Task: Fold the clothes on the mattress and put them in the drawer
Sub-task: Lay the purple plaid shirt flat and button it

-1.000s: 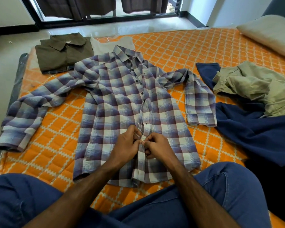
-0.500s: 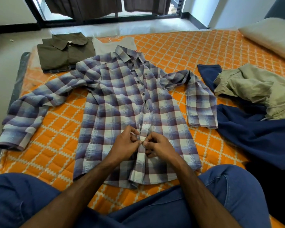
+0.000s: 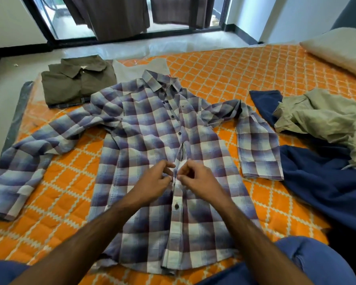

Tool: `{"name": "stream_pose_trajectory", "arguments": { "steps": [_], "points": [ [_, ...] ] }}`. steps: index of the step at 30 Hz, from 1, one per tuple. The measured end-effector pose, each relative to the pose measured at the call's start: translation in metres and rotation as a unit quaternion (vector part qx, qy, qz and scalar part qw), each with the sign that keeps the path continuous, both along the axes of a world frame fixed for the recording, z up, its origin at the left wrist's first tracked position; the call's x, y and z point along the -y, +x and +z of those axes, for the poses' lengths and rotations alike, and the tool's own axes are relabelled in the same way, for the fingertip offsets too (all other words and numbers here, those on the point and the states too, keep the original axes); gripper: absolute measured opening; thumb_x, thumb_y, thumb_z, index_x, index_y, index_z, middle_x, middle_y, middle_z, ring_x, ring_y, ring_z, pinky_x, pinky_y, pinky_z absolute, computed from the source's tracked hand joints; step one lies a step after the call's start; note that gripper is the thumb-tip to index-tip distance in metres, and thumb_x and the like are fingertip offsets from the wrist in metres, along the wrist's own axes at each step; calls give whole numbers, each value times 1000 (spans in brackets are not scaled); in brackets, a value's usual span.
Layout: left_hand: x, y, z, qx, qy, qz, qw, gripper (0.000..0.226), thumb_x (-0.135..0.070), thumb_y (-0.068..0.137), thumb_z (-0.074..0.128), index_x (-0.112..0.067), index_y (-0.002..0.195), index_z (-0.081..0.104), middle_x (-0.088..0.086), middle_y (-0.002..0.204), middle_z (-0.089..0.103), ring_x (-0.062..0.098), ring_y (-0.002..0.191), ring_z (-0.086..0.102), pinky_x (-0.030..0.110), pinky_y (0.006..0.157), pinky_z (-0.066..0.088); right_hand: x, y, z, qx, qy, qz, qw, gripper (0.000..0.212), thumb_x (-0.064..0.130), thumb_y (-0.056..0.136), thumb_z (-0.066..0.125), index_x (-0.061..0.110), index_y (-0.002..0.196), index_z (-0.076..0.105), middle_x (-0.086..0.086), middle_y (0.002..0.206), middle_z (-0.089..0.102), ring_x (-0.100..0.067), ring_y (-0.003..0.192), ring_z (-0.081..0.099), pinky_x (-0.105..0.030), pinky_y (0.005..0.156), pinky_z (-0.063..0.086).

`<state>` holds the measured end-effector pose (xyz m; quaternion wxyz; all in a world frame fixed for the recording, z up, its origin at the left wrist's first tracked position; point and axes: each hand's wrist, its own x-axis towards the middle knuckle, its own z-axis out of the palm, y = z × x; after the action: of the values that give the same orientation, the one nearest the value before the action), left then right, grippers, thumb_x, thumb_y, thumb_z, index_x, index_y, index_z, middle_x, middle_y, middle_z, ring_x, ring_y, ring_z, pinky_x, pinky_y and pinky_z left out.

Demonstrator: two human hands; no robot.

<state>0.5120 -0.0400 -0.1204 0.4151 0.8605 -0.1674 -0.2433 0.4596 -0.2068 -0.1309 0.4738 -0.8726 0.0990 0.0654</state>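
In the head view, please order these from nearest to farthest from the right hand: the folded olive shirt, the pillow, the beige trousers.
From the right hand:
1. Beige trousers, to its right.
2. Folded olive shirt, far left corner.
3. Pillow, far right corner.

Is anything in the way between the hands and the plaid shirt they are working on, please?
Nothing visible: the left hand and right hand already pinch the plaid shirt at its button placket. The drawer is out of view, so that path cannot be judged.

Plaid shirt (image 3: 152, 140) flat, front up; sleeves spread
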Motion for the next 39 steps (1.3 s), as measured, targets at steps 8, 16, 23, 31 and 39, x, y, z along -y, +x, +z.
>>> {"name": "stream_pose_trajectory", "arguments": {
  "steps": [8, 16, 23, 31, 39],
  "points": [
    [17, 11, -23, 9, -45, 19, 999, 37, 1, 97, 54, -28, 120, 56, -3, 100, 64, 12, 83, 65, 16, 60, 52, -3, 1, -16, -38, -61, -56, 996, 27, 47, 88, 73, 25, 96, 58, 9, 84, 64, -6, 76, 63, -29, 71, 57],
    [21, 10, -32, 5, -58, 48, 997, 37, -12, 88, 76, -25, 113, 52, -6, 88, 70, 0, 77, 68, 15, 62, 52, 1, 5, -24, -67, -52, -87, 993, 21, 33, 87, 73, 26, 102, 60, 8, 87, 68, -9, 80, 67, -39, 75, 61],
    [21, 4, -30, 41, -44, 87, 994, 30, -12, 89, 73, -24, 108, 53, -9, 85, 67, -5, 76, 64, 10, 62, 49, -7, 7, -26, -39, -115, -93, 988, 12, 38, 89, 67, 27, 88, 68, 12, 78, 67, -7, 72, 64, -39, 72, 61],
    [24, -1, -35, 89, -2, 32, 996, 13, -10, 89, 69, -21, 95, 68, -11, 89, 67, 4, 81, 64, 21, 72, 54, 12, -5, -9, -43, 72, -171, 982, 10, 25, 86, 70, 20, 86, 61, 1, 77, 65, -15, 69, 62, -41, 67, 59],
    [35, -2, -44, 157, 67, -1, 985, 12, -26, 91, 70, -25, 97, 60, -8, 93, 55, 7, 80, 54, 15, 64, 39, 17, -5, -21, -72, 110, -141, 981, 6, 19, 91, 71, 19, 96, 73, 2, 84, 72, -15, 77, 69, -40, 72, 64]
  ]
}}
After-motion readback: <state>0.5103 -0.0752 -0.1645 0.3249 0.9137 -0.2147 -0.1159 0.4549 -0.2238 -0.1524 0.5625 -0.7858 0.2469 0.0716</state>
